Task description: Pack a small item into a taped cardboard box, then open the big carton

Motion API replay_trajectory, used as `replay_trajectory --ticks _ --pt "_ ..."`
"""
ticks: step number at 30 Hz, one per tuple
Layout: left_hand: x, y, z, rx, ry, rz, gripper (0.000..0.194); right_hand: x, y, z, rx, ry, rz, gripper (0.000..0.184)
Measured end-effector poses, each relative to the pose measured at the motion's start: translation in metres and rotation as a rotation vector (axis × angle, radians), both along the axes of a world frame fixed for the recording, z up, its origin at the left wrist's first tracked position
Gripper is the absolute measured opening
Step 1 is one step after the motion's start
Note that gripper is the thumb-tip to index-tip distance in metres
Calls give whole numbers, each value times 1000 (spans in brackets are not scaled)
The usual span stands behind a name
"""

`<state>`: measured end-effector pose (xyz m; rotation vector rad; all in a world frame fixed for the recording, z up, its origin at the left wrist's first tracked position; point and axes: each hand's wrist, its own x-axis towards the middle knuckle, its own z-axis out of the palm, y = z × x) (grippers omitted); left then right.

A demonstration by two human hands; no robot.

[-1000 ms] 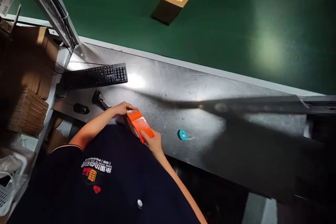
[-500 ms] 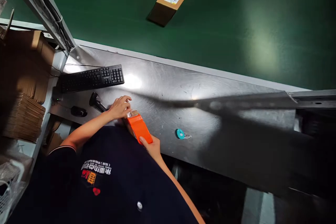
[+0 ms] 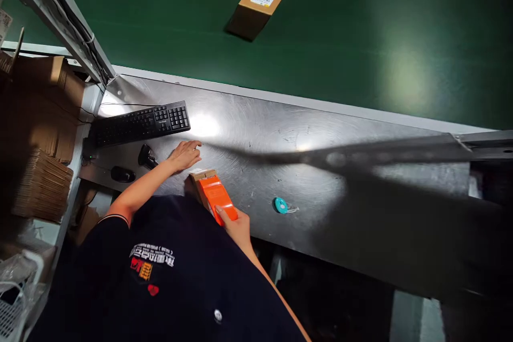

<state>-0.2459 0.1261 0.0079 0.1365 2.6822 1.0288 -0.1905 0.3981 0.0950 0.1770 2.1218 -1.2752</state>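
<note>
The change I see from my end is in the left grip (image 3: 185, 156). A second ago it lay on the far end of the orange item (image 3: 214, 192); now it has come off, forward and to the left, fingers apart with nothing between them, low over the metal surface (image 3: 248, 128). I can't tell whether it touches down. My right grip (image 3: 238, 227) is clamped on the near end of the orange item, thumb across the top, the other fingers hidden. As I judge it, that one grip now does the steadying alone, and my left is free. More of the brown carton (image 3: 199, 177) shows now, just ahead of the right grip and up against the orange item; I can't make out whether my hidden fingers hold it too. Just left of the left grip lies the black scanner (image 3: 146, 156), with the mouse (image 3: 122, 174) beyond it and the keyboard (image 3: 142, 123) ahead. Right of the right grip is the teal disc (image 3: 280, 205). Well ahead of both, the labelled box (image 3: 262, 4) sits on the green belt (image 3: 340, 37), as it did half a second ago.
</note>
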Motion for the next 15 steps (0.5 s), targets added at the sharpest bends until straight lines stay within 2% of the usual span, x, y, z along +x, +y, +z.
replay_trajectory --ticks 3,6,8,10,13,15 --pt "7 16 -13 59 -116 13 22 -2 -3 0 -5 -13 -16 50" --pt "15 26 -17 82 -192 66 22 -4 -4 1 -15 -33 -9 50" --pt "18 27 -14 47 -186 123 31 -4 -3 0 -16 -42 -2 50" --pt "18 26 -10 91 -200 249 44 -4 -1 -1 -13 -47 5 49" --pt "22 30 -5 382 -294 374 51 -4 -1 -2 -11 -54 10 45" --pt "28 38 -6 586 -372 328 57 -4 -2 0 -15 -53 10 43"
